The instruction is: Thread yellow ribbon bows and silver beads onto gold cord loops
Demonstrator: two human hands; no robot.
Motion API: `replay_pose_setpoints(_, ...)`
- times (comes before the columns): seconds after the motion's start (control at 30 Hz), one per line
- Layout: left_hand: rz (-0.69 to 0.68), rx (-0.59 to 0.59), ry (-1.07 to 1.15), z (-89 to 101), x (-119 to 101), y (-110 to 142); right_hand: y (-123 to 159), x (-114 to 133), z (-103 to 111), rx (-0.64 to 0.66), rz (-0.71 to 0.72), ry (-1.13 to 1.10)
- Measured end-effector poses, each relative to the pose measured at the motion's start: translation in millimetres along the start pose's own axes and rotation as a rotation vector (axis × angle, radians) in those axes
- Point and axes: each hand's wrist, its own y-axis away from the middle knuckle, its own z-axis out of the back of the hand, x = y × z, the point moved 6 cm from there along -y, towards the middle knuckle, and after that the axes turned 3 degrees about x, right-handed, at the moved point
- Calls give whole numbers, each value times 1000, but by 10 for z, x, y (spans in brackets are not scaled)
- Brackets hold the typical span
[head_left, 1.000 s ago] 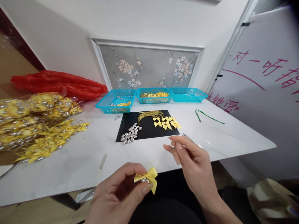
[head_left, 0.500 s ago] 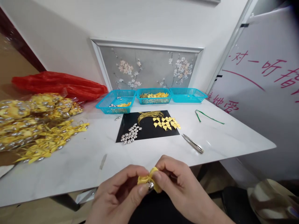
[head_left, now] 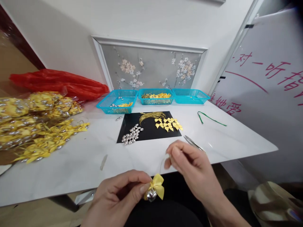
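My left hand (head_left: 118, 195) is closed in a pinch on a yellow ribbon bow (head_left: 158, 183), held just off the table's front edge. A shiny silver bell-like bead (head_left: 151, 195) hangs at the bow's middle, and the fingertips cover the bow's left side. Up and to the right, my right hand (head_left: 191, 167) pinches a thin cord (head_left: 161, 164) that runs down to the bow. Beyond both hands, a black mat (head_left: 151, 134) carries silver beads (head_left: 131, 135), more yellow bows (head_left: 168, 124) and a bundle of gold cords (head_left: 151, 116).
Scissor-like snips (head_left: 193, 142) lie partly behind my right hand. A green cord (head_left: 213, 118) rests farther right. Three blue baskets (head_left: 104, 105) line the wall. Finished-looking yellow bow pieces (head_left: 47, 142) are heaped at left, beside a red bag (head_left: 59, 83).
My right hand has left the bow and moved up and right, drawing the thin cord out. My left hand keeps its pinch, and more of the bow and silver bead shows.
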Motion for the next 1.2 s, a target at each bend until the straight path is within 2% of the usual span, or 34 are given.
replay_pose_setpoints(0.1, -6, 39, -19, -12, 5, 13, -154, 68, 113, -112, 152, -82)
replay_pose_setpoints(0.2, 23, 57, 3, -8, 29, 14, -246, 80, 114, -123, 227, -40)
replay_pose_setpoints(0.5, 38, 108, 45, -30, -8, 35, -249, -17, 141, -178, 254, 63)
replay_pose_setpoints(0.57, 35, 88, 46, -26, -16, 43, -230, 1, 157, -177, 244, 70)
replay_pose_setpoints(0.63, 19, 46, 39, -6, -29, 45, -188, 20, 131, -121, 174, 113)
replay_pose_setpoints(0.77, -38, -72, -9, 57, -65, 37, 0, -32, -85, 185, -147, 170)
replay_pose_setpoints(0.83, -64, -97, -20, 68, -76, 30, 102, -41, -190, 289, -234, 159)
replay_pose_setpoints(0.93, -80, -72, -9, 38, -62, 27, 146, -20, -257, 293, -195, 209)
replay_pose_setpoints(1.07, 29, -156, 186, 59, 64, 55, 122, -43, -259, 221, -123, 220)
replay_pose_setpoints(1.2, 53, -84, 264, 19, 109, 24, 141, -70, -246, 166, -61, 264)
